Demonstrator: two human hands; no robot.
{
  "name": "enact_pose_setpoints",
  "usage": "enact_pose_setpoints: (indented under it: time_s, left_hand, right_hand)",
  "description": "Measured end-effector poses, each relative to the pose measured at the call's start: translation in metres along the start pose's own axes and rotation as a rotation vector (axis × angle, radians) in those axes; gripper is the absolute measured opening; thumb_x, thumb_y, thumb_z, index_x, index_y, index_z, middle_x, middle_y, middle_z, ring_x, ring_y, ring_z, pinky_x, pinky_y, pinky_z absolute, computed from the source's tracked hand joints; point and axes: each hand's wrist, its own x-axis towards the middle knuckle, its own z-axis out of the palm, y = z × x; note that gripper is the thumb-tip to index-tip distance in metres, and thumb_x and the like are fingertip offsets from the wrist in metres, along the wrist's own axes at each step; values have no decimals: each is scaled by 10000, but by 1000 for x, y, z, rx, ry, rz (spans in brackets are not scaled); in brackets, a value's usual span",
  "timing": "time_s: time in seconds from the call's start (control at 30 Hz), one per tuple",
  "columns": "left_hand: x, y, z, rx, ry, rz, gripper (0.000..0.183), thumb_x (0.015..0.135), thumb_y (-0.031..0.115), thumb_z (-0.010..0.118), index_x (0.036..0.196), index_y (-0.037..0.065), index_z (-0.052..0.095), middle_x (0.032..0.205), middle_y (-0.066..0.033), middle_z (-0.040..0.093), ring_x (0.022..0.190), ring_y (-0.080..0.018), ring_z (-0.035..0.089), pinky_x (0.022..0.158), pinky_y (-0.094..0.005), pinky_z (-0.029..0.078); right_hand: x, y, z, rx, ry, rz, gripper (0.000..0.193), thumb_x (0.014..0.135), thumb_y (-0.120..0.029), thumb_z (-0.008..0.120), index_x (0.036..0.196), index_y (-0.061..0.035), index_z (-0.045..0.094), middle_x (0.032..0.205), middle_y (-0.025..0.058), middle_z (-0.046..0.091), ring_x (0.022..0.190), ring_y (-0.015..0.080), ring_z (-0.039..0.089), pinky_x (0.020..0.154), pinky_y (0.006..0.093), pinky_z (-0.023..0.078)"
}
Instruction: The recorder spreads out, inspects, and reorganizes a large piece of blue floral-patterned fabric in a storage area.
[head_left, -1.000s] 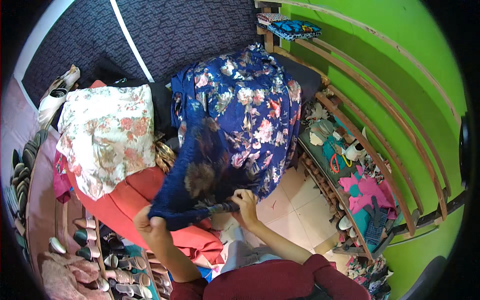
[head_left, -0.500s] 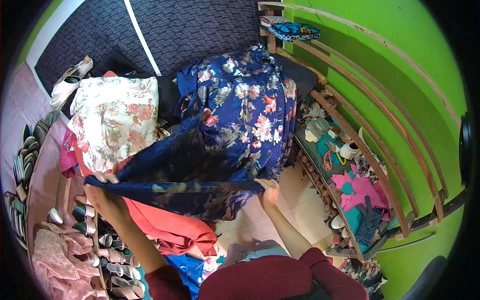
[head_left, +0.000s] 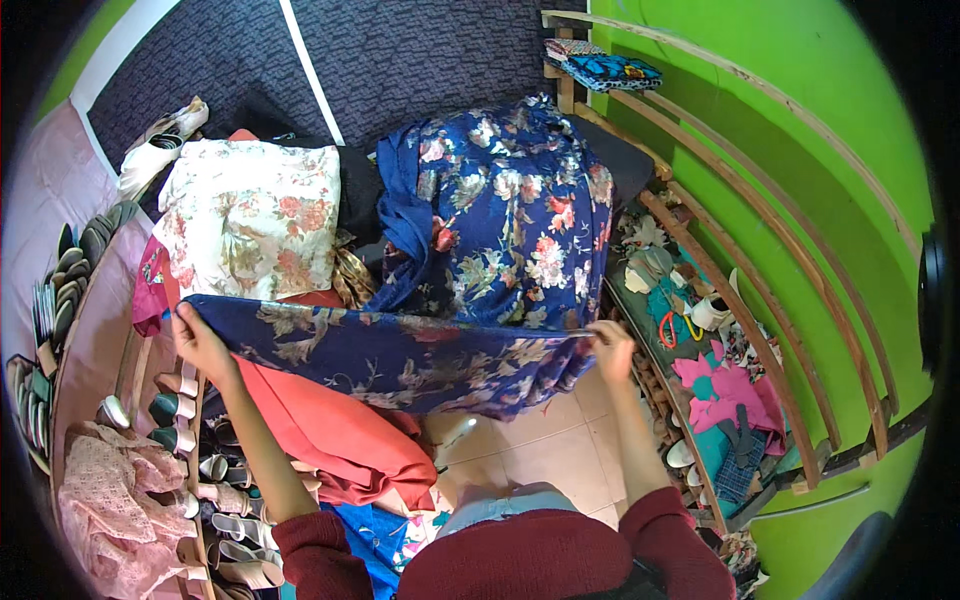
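Observation:
A navy floral fabric (head_left: pixel 500 215) with pink, white and red blooms is draped over a dark piece of furniture. Its near part is stretched taut between my two hands, with a folded edge running across and a panel hanging below. My left hand (head_left: pixel 202 343) pinches the left corner of that edge. At the right end, my right hand (head_left: pixel 612 350) has the fabric gripped between its fingers. A folded cream floral fabric (head_left: pixel 250 215) lies beyond my left hand. Coral-red fabric (head_left: pixel 325 430) spreads beneath the hanging panel.
Shoes stand on a rack (head_left: pixel 205 480) at left, next to a crumpled pink lace cloth (head_left: pixel 120 505). A wooden slatted rack (head_left: pixel 740 230) lines the green wall. Below it, a shelf carries orange-handled scissors (head_left: pixel 668 328) and pink scraps (head_left: pixel 725 385). Tiled floor (head_left: pixel 520 450) shows between.
Both hands have moved up and away from me, the right one also outward. The fabric between them is pulled straighter, and its slack dark underside no longer shows.

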Motion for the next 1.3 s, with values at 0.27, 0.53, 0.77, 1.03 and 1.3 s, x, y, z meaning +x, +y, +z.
enact_pose_setpoints:
  time_s: [0.27, 0.53, 0.77, 1.03, 1.3]
  left_hand:
    - [-14, -22, 16, -238, 44, -335, 313, 890, 293, 544, 662, 81, 513, 634, 54, 501, 559, -22, 423, 509, -173, 346]
    - [4, -5, 28, 556, -492, -15, 390, 879, 364, 503, 941, -4, 617, 821, -170, 624, 756, -281, 582, 713, -345, 437]
    - [-3, 2, 29, 696, -839, 11, 383, 883, 345, 479, 819, -4, 621, 728, -160, 624, 686, -295, 607, 619, -374, 433]
    - [-77, 78, 88, -375, -1219, -529, 298, 923, 270, 464, 780, 36, 581, 706, 63, 522, 645, -27, 466, 577, -196, 384]
    - [-122, 102, 102, -578, -1226, -703, 252, 940, 249, 426, 1055, 81, 573, 717, 86, 433, 652, -4, 408, 586, -184, 368]
  right_hand:
    - [39, -63, -75, -31, -21, 36, 162, 772, 31, 546, 896, 5, 649, 824, 113, 659, 714, 157, 608, 657, 256, 463]
    - [60, -8, -68, 118, 212, 112, 138, 869, -62, 494, 921, 22, 591, 780, 57, 603, 698, 100, 499, 663, 219, 405]
    - [47, 20, -30, -88, 314, 275, 172, 841, -129, 552, 919, 19, 592, 757, 82, 610, 700, 111, 535, 654, 250, 431]
    - [5, -183, 77, 295, -348, -92, 558, 634, -200, 776, 1108, -42, 529, 1112, 60, 541, 1017, 188, 522, 874, 304, 406]
    - [-8, -200, 113, 374, -128, -87, 159, 730, -54, 686, 858, 6, 613, 807, 81, 625, 703, 168, 601, 630, 255, 461]
